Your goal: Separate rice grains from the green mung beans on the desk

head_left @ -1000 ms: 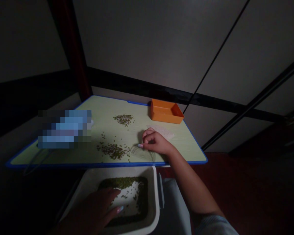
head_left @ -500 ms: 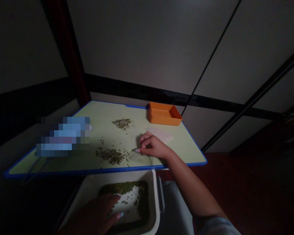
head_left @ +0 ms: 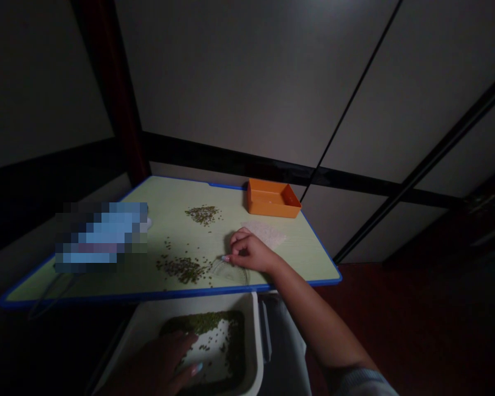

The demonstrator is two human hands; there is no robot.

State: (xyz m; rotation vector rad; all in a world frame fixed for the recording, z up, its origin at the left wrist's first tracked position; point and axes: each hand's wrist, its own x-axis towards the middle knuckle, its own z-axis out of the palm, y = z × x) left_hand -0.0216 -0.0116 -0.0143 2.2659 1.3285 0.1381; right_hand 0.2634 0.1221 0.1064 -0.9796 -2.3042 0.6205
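My right hand (head_left: 249, 250) is over the board, fingers curled and thumb at the rim of a clear ridged plastic dish (head_left: 230, 273), which it grips by the edge. Just left of the dish lies a loose pile of small green beans or seeds (head_left: 185, 269). A second pile of the same kind (head_left: 203, 214) sits farther back. Low in the view, my left hand (head_left: 160, 355) reaches into a white tub (head_left: 251, 352), thumb and fingers apart. Green grains (head_left: 235, 341) line the tub's floor around a bare white patch. Shadow hides part of the left hand.
The pale green board (head_left: 157, 192) has a blue rim. An orange open box (head_left: 274, 206) stands at its back right, with whitish grains (head_left: 266, 232) spread before it. A blurred-out bluish thing (head_left: 103, 236) lies on the left. Cabinet panels (head_left: 239, 82) rise behind.
The view has shifted slightly, so the board and tub appear a little lower and to the left. Both hands keep nearly the same pose, and the piles look unchanged.
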